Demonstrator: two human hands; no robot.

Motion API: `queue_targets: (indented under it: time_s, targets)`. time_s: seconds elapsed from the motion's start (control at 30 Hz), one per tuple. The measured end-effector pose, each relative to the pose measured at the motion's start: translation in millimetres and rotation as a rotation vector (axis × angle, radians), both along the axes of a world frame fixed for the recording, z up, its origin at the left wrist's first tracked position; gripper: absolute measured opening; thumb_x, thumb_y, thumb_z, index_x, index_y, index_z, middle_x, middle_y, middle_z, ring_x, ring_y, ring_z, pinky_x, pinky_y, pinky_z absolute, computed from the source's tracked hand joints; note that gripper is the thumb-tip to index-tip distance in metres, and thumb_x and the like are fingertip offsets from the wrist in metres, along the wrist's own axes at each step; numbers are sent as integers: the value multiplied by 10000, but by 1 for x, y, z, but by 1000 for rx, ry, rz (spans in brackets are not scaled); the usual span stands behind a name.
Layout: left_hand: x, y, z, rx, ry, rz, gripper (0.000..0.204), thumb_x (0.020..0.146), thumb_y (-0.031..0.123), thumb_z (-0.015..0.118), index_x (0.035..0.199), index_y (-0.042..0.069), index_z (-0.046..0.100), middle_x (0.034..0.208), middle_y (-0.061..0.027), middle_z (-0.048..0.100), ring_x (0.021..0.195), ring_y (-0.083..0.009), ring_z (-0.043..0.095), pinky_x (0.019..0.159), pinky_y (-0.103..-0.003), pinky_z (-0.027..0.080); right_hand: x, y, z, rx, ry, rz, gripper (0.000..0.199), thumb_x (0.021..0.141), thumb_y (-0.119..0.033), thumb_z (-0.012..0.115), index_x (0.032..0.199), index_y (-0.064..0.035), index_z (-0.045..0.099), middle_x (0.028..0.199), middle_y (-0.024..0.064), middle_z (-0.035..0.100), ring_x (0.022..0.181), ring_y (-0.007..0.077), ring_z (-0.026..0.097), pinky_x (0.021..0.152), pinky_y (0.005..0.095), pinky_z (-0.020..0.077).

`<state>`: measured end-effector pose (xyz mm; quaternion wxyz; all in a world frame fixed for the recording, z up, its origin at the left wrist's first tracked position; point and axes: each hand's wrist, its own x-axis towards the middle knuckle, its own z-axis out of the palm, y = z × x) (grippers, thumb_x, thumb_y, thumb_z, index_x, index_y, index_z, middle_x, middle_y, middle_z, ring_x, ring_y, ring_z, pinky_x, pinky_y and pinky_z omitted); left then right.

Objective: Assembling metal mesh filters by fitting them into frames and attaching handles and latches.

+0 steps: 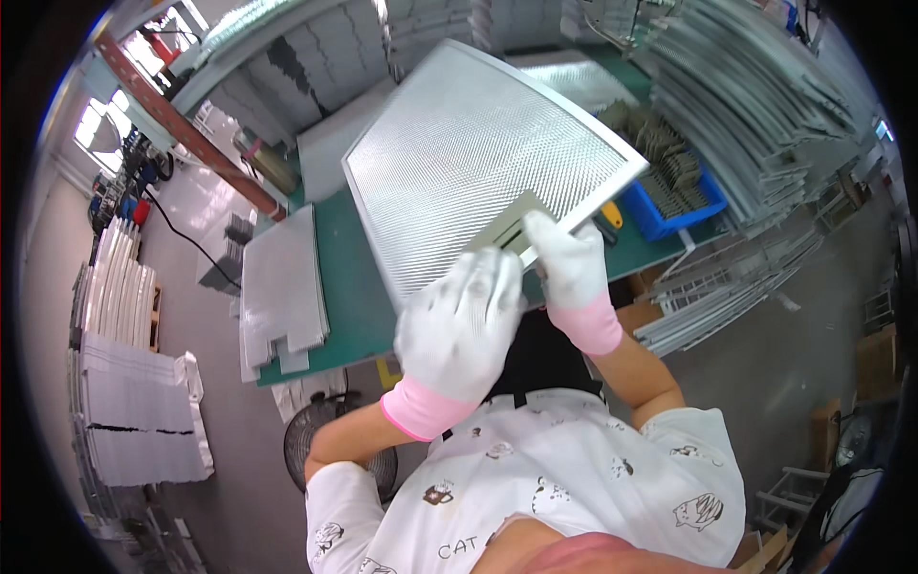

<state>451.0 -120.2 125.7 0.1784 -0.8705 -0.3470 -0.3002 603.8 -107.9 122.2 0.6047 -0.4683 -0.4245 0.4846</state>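
Observation:
A large metal mesh filter panel (478, 134) with a silver frame is tilted up over the green table in front of me. A dull olive-grey plate with a dark slot (521, 225) lies against its mesh at the near edge. My right hand (569, 258), in a white glove with a pink cuff, is closed on the frame beside this plate. Bent over the near edge, my left hand (459, 325) in a matching glove has its fingers together at the plate's left end. Those fingertips are slightly blurred, and the panel's underside is hidden.
On the green table (349, 277) lie flat panels (282, 277) at left and a blue bin (660, 222) of olive-grey pieces at right. A yellow-and-black tool (612, 216) is near the bin. Stacked frames (755, 105) rise at far right. A fan (320, 435) stands below the table.

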Motion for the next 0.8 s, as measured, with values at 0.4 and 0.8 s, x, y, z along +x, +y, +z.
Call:
queue_targets:
  time_s: [0.4, 0.8]
  targets:
    - [-509, 143, -195, -562, 120, 542, 319, 754, 171, 647, 1034, 34, 579, 930, -137, 636, 891, -308, 604, 801, -400, 481, 121, 4, 0, 450, 70, -334, 277, 913, -176, 506, 1058, 53, 562, 1012, 69, 593, 894, 129, 526, 816, 280, 420]
    - [-449, 142, -162, -1266, -651, 671, 375, 679, 109, 782, 985, -48, 632, 735, -109, 655, 542, -195, 619, 489, -314, 507, 447, -38, 184, 970, 94, -843, 417, 904, -259, 510, 1225, 6, 484, 1151, 160, 561, 1071, 314, 569, 942, 489, 464]
